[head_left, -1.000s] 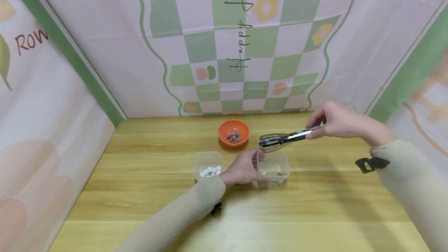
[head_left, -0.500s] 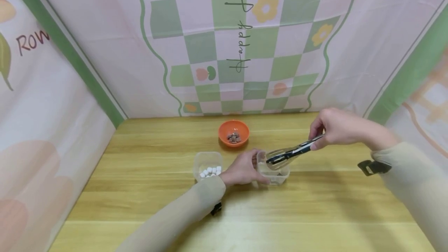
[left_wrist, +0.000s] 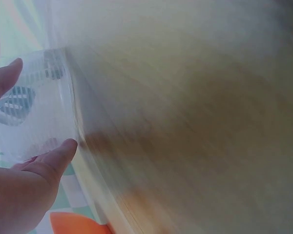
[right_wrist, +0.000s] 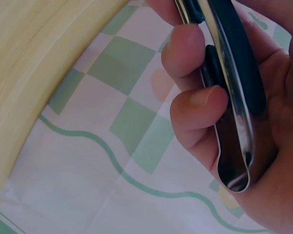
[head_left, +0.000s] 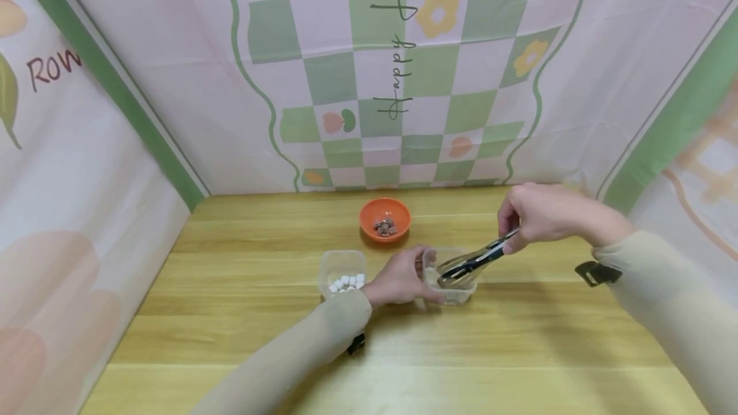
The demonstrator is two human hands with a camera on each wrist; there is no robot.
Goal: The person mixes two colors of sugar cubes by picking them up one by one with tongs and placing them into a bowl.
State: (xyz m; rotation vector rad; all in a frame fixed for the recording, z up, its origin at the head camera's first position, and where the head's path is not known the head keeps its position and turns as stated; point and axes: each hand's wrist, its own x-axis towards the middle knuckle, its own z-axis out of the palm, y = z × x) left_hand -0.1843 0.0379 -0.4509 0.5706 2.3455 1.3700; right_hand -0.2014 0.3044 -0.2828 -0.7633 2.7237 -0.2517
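Note:
My left hand [head_left: 400, 282] grips the left side of a clear plastic box [head_left: 458, 293] on the wooden table [head_left: 519, 338]; thumb and finger show against the box [left_wrist: 34, 122] in the left wrist view. My right hand [head_left: 539, 213] holds metal tongs [head_left: 473, 261] by the handle, fingers curled round it [right_wrist: 234, 97]. The tongs slant down to the left with their tips inside the clear box. Whether the tips hold anything is hidden.
A second clear box [head_left: 343, 271] with several small white pieces stands left of my left hand. An orange bowl [head_left: 385, 218] with several brown pieces sits behind. Patterned cloth walls [head_left: 369, 69] close in the back and both sides.
My right hand came down and to the left, lowering the tongs from above the clear box until the tips dipped into it. The left hand stayed on the box.

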